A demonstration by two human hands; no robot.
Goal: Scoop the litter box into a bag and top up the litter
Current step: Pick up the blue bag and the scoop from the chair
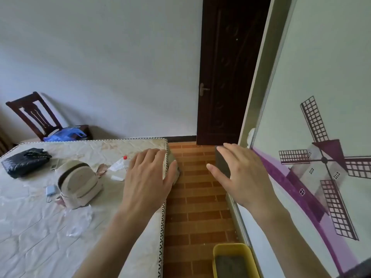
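Observation:
The yellow litter box [230,246] stands on the brick-pattern floor at the bottom edge of the view, against the wardrobe, with grey litter [230,265] inside. Both hands are held out in front, palms down, well above and beyond the box. My left hand [147,177] hovers over the corner of the mattress, fingers straight and holding nothing. My right hand [239,173] is spread over the floor strip beside the wardrobe. A dark flat shape [221,161] shows behind its thumb; I cannot tell what it is. No scoop or litter bag is visible.
A bare mattress [60,227] fills the left, carrying a beige backpack [79,183], a black bag [25,162], and plastic wrap. A wardrobe door with a windmill picture [321,157] lines the right. A dark door [226,77] closes the narrow floor strip [196,197]. A chair [36,115] stands far left.

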